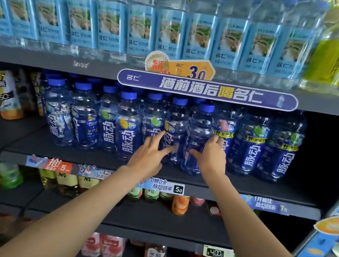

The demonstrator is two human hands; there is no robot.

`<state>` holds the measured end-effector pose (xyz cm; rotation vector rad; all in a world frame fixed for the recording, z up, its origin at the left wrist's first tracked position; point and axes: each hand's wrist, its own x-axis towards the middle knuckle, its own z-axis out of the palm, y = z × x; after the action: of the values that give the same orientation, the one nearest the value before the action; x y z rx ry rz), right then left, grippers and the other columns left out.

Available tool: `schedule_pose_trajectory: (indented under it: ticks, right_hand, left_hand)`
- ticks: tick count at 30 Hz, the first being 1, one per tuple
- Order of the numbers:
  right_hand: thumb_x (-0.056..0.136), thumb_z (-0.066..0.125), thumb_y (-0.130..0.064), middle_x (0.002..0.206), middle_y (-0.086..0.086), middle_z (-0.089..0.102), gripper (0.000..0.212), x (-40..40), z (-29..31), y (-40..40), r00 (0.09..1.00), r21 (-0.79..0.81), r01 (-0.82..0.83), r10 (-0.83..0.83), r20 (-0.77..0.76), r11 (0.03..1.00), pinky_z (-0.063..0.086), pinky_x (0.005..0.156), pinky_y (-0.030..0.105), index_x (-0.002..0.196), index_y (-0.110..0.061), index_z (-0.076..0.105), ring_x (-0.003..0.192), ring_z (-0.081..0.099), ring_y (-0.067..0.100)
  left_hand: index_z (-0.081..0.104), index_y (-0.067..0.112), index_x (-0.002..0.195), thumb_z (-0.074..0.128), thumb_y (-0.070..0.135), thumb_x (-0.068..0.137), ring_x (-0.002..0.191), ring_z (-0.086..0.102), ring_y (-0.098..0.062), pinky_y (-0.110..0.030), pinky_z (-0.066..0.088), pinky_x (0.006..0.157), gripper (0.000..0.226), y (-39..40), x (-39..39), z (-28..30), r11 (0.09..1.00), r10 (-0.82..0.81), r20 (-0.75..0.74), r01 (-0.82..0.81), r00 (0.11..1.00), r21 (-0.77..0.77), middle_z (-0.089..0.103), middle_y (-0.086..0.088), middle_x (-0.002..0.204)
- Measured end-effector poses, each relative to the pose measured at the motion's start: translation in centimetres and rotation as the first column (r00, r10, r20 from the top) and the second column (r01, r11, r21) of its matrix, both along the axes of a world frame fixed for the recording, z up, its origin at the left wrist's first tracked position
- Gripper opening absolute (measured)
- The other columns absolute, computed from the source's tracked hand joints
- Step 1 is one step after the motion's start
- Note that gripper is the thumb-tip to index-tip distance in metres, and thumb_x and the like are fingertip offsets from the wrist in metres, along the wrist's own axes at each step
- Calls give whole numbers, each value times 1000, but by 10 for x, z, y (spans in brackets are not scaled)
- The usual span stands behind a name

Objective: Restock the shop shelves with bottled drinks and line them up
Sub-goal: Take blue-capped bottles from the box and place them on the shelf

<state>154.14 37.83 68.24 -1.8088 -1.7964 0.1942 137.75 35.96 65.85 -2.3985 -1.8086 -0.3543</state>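
Observation:
A row of blue-capped, blue-labelled drink bottles (129, 122) stands along the front of the middle shelf (86, 157). My left hand (149, 155) reaches in with straight fingers, its index finger and thumb touching the lower part of one bottle (177, 120). My right hand (212, 156) grips the neighbouring bottle (201, 126), thumb across its front and fingers round its right side. That bottle stands slightly ahead of the row. More blue bottles (251, 144) stand to the right of my right hand.
Clear water bottles with light-blue labels (171, 30) fill the shelf above, behind a purple banner (207, 89). Mixed drinks (180, 205) sit on the lower shelves. The middle shelf is dark and bare at far right (323, 160). An orange-topped bottle (7, 94) stands at left.

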Motion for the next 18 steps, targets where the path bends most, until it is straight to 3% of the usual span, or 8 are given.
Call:
schedule_pose_trajectory:
  ticks: [3, 5, 7, 9, 12, 16, 18]
  right_hand:
    - [84, 67, -29, 141, 20, 28, 76, -6, -4, -2, 998, 51, 39, -36, -55, 998, 44, 86, 37, 138, 3, 24, 119, 46, 36]
    - [81, 71, -21, 136, 24, 33, 73, -14, -4, -7, 997, 265, 61, -49, -51, 962, 42, 91, 42, 137, 3, 30, 118, 42, 40]
    - [77, 71, -13, 122, 26, 46, 57, -32, 0, -13, 1000, 530, -5, 13, -11, 848, 45, 82, 46, 125, 3, 45, 107, 49, 43]
    - [74, 63, -7, 112, 23, 51, 43, -60, 9, -21, 982, 663, -167, 182, 47, 730, 47, 75, 43, 115, 1, 51, 96, 53, 38]
    - [78, 58, -1, 111, 20, 50, 36, -111, 13, -31, 906, 616, -374, 416, 82, 693, 47, 75, 38, 113, 0, 51, 95, 53, 33]
    - [83, 57, 0, 109, 16, 47, 31, -186, 3, -49, 785, 469, -593, 600, 155, 655, 36, 68, 25, 114, 0, 51, 87, 52, 29]
    - [84, 56, -2, 109, 15, 47, 31, -233, -8, -61, 697, 357, -708, 682, 219, 609, 37, 69, 25, 115, -1, 51, 88, 53, 30]
  left_hand:
    - [21, 32, 145, 42, 5, 90, 136, 12, -31, -33, 43, 90, 65, 0, -5, -7, 1000, -12, 9, 12, 1000, 9, -12, 0, 155]
    - [29, 28, 143, 45, 9, 90, 135, 18, -27, -34, 42, 96, 59, -3, -10, -11, 996, -22, 90, 13, 996, 90, 0, -1, 155]
    - [44, 20, 136, 51, 7, 87, 130, 31, -25, -38, 43, 98, 51, -12, -18, -13, 980, -33, 240, -16, 970, 200, 23, -6, 148]
    - [57, 11, 121, 60, 0, 79, 119, 44, -24, -44, 45, 95, 44, -23, -34, -18, 944, -80, 334, -36, 939, 329, 44, -11, 133]
    - [60, 9, 110, 63, -4, 73, 109, 49, -24, -41, 44, 88, 39, -48, -80, -32, 922, -51, 368, -98, 928, 375, 52, -12, 119]
    - [57, 10, 115, 52, 8, 77, 105, 54, -28, -41, 46, 86, 38, -90, -170, -53, 932, 158, 447, -282, 881, 227, 52, -10, 115]
    - [54, 9, 120, 51, 10, 79, 103, 57, -32, -42, 46, 85, 42, -120, -220, -66, 904, 298, 478, -406, 826, 138, 52, -11, 115]
